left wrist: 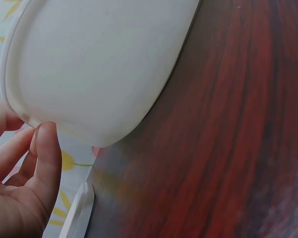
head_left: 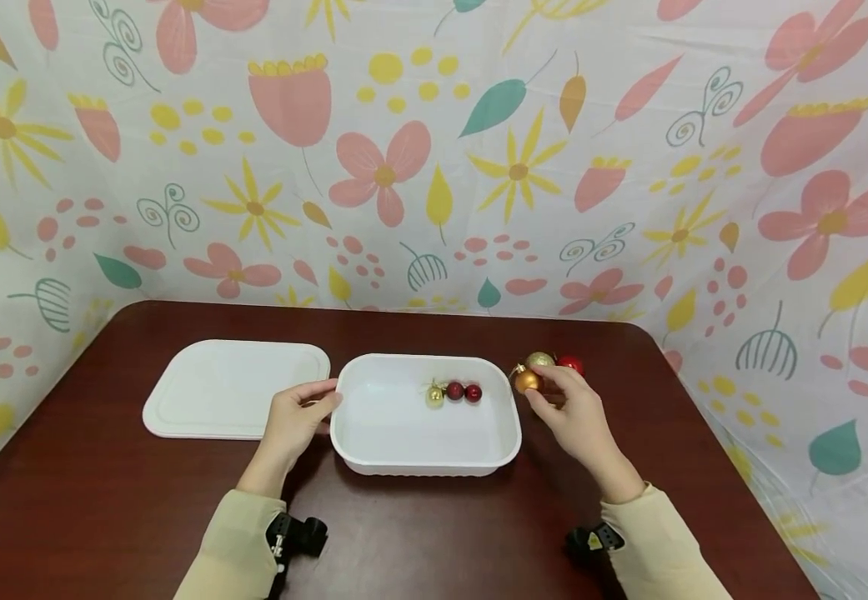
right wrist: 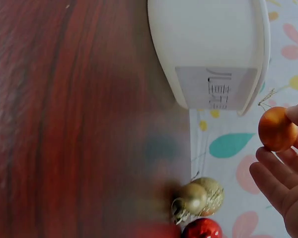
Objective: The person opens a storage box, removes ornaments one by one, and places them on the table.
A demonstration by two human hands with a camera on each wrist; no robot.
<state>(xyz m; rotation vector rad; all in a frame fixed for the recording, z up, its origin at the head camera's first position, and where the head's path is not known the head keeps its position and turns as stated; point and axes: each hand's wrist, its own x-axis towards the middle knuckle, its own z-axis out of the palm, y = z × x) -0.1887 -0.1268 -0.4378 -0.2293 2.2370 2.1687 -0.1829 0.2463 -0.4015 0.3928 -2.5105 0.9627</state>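
Note:
A white rectangular container (head_left: 373, 433) (left wrist: 89, 64) (right wrist: 208, 49) stands in the middle of the dark brown table. Inside lie a gold bauble (head_left: 434, 395) and two dark red baubles (head_left: 464, 392). My left hand (head_left: 294, 417) (left wrist: 20, 178) rests with its fingers on the container's left rim. My right hand (head_left: 564, 408) (right wrist: 283, 173) pinches an orange-gold bauble (head_left: 527, 381) (right wrist: 277, 129) just right of the container. Behind it on the table sit a glittery gold bauble (head_left: 540, 359) (right wrist: 211, 191), a plain gold one (right wrist: 191, 198) and a shiny red bauble (head_left: 571, 363) (right wrist: 201, 229).
A white lid (head_left: 234, 383) (left wrist: 79, 213) lies flat on the table left of the container. Floral cloth walls (head_left: 434, 167) close in the back and both sides. The table's front part (head_left: 434, 533) is bare wood.

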